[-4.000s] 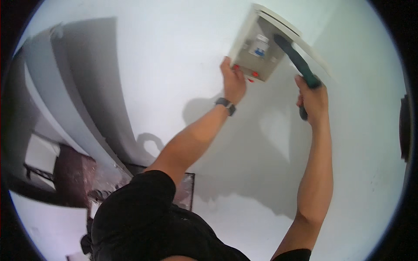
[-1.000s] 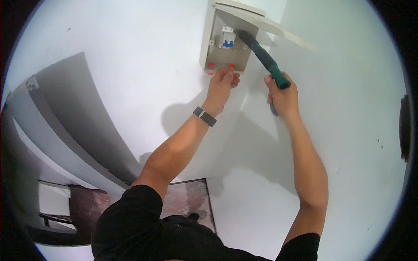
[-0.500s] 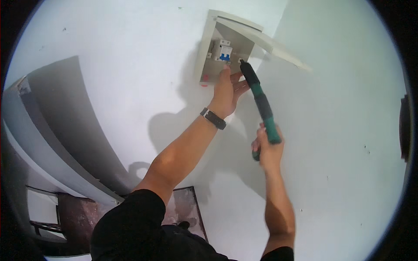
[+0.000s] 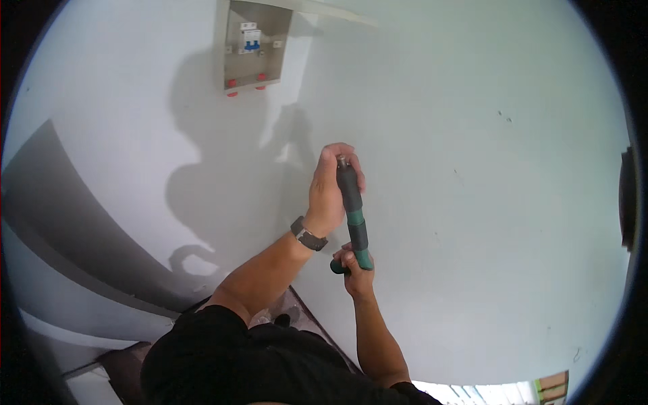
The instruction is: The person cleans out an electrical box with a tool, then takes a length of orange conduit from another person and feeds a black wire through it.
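A green and black cordless screwdriver (image 4: 352, 214) is held in front of the wall, its metal chuck pointing away from me. My right hand (image 4: 358, 275) is wrapped round its rear grip. My left hand (image 4: 329, 196), with a dark watch on the wrist, curls round the front end, thumb on one side and fingers on the other. Whether a bit sits in the chuck is too small to tell. Up and to the left, the open beige electrical box (image 4: 221, 50) holds a white circuit breaker (image 4: 250, 39) with blue switches. Neither hand touches the box.
The box's opened cover (image 4: 337, 12) sticks out to the right. Red plugs (image 4: 261, 77) sit at its lower edge. A curved grey panel (image 4: 81, 263) stands at the left. A dark object (image 4: 626, 199) is at the far right edge.
Both hands and the screwdriver have drawn back from the box. My left hand has left the box and taken hold of the screwdriver's front. The view has shifted right and down.
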Available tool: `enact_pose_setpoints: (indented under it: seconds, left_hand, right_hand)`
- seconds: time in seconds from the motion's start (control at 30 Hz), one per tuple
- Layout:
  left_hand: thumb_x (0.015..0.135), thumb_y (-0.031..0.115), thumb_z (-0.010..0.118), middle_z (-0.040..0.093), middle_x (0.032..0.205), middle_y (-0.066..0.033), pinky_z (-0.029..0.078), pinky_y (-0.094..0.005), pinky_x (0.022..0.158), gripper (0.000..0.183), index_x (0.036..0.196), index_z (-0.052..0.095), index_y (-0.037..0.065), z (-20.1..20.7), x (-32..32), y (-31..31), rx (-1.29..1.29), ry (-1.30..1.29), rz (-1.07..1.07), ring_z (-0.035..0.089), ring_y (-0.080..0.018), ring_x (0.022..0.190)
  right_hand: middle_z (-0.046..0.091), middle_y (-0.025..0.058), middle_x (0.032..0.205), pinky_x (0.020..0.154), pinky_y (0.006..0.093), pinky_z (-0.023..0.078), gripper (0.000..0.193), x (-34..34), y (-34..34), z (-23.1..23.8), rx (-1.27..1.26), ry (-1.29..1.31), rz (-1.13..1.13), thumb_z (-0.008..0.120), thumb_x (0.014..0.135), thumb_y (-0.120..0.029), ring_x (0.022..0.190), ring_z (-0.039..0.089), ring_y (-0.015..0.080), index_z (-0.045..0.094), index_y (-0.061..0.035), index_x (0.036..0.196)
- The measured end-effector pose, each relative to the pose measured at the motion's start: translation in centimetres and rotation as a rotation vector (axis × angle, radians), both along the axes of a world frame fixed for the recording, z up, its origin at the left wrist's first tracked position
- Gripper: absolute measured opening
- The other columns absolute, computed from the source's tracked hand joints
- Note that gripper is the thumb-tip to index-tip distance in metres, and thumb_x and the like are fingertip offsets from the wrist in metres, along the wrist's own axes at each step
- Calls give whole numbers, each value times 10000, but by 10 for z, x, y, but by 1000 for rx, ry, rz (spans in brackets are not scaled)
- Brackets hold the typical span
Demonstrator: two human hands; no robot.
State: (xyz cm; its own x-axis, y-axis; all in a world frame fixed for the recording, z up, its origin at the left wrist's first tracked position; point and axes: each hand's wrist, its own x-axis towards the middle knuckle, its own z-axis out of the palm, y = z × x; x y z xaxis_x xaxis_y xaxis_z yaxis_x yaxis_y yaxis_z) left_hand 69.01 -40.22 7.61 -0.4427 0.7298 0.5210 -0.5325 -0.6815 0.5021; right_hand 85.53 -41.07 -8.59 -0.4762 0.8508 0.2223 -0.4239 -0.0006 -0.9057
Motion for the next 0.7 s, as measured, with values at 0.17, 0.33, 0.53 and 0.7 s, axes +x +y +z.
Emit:
enact_pose_setpoints:
  seconds: [0.17, 0.33, 0.53, 0.7]
  left_hand:
    - [1094, 524, 319, 541, 861, -29, 475, -288, 592, 460, 1108, 497, 100, -10, 35, -22, -41, 128, -43, 565, -142, 667]
    - [1100, 423, 411, 517, 846, -27, 472, -306, 577, 344, 983, 474, 106, -7, 40, -17, -272, 49, -146, 534, -140, 650]
    - [1096, 357, 428, 509, 749, -22, 462, -324, 534, 308, 920, 474, 109, -50, 28, 53, -536, -253, -356, 492, -155, 585]
    - [1094, 350, 436, 501, 724, -20, 463, -306, 552, 331, 872, 466, 107, -86, -1, 58, -715, -404, -531, 483, -153, 590]
  right_hand:
    - [584, 46, 807, 880, 396, 498, 480, 29, -36, -22, -31, -51, -71, 800, 884, -380, 873, 626, 209, 599, 7, 1084]
    - [634, 58, 828, 778, 338, 510, 502, 61, -78, 6, 119, -180, -143, 774, 906, -399, 794, 632, 171, 590, 13, 1129]
    - [591, 31, 758, 601, 269, 490, 252, 57, -115, 50, 61, -274, -290, 700, 973, -214, 653, 578, 108, 565, -17, 1053]
    - [554, 18, 709, 529, 277, 460, 159, 43, -149, 53, 71, -410, -333, 656, 954, -130, 555, 555, 106, 536, -27, 968]
